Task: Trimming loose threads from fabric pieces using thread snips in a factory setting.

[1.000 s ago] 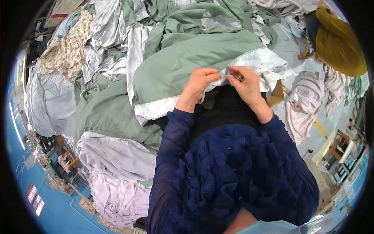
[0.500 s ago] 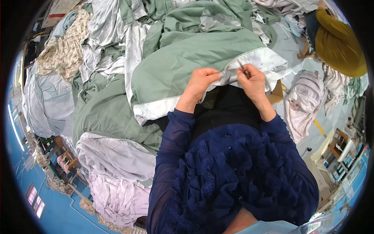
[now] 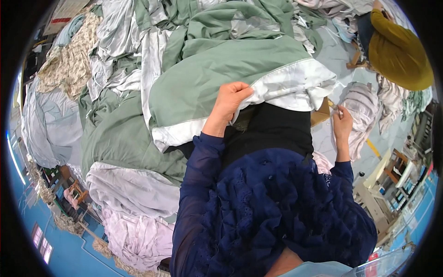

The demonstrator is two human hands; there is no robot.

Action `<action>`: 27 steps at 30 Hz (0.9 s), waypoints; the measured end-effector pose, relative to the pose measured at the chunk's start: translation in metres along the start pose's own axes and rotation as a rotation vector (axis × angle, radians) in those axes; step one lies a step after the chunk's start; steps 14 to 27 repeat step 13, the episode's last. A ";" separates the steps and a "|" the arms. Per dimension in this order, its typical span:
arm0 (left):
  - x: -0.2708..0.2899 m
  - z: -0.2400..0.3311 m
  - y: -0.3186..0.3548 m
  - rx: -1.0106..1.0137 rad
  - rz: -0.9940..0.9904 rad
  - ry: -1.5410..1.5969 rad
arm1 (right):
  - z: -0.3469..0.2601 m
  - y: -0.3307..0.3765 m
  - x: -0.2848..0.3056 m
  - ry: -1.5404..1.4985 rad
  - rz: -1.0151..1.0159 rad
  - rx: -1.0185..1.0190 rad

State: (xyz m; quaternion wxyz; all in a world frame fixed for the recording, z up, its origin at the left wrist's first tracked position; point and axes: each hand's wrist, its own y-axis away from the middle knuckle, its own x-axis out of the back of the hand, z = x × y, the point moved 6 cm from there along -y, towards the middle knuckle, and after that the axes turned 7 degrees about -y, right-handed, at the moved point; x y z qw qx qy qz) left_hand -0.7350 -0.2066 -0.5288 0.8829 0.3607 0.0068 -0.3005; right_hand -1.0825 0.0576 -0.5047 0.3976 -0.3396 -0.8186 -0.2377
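Note:
A large green cloth with a white border point(image 3: 207, 69) is spread over my lap. My left hand point(image 3: 230, 100) pinches its white edge between thumb and fingertips. Off to the right, clear of the cloth, my right hand point(image 3: 342, 123) is raised with its fingers closed together. A small dark bit shows at those fingertips, too small to name. The white border point(image 3: 300, 83) lies loose to the right of my left hand, across my black-clad lap.
Heaps of green, white and grey cloth point(image 3: 120, 120) surround me on the left and ahead. A flowered cloth point(image 3: 69, 55) lies far left. Cardboard point(image 3: 320, 114) and a pale bundle point(image 3: 359, 108) are on the right-hand floor. A person in a mustard top point(image 3: 400, 51) is at the far right.
My right hand has left the white border and moved out to the right, away from my left hand. The left hand still pinches the edge.

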 end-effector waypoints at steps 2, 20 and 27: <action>0.000 0.001 0.001 -0.020 0.010 -0.001 | -0.002 0.004 0.003 0.262 0.034 0.073; 0.020 0.010 0.020 -0.202 0.123 -0.333 | 0.043 -0.022 -0.039 -0.459 -0.044 -0.139; 0.020 0.010 0.020 -0.202 0.123 -0.333 | 0.043 -0.022 -0.039 -0.459 -0.044 -0.139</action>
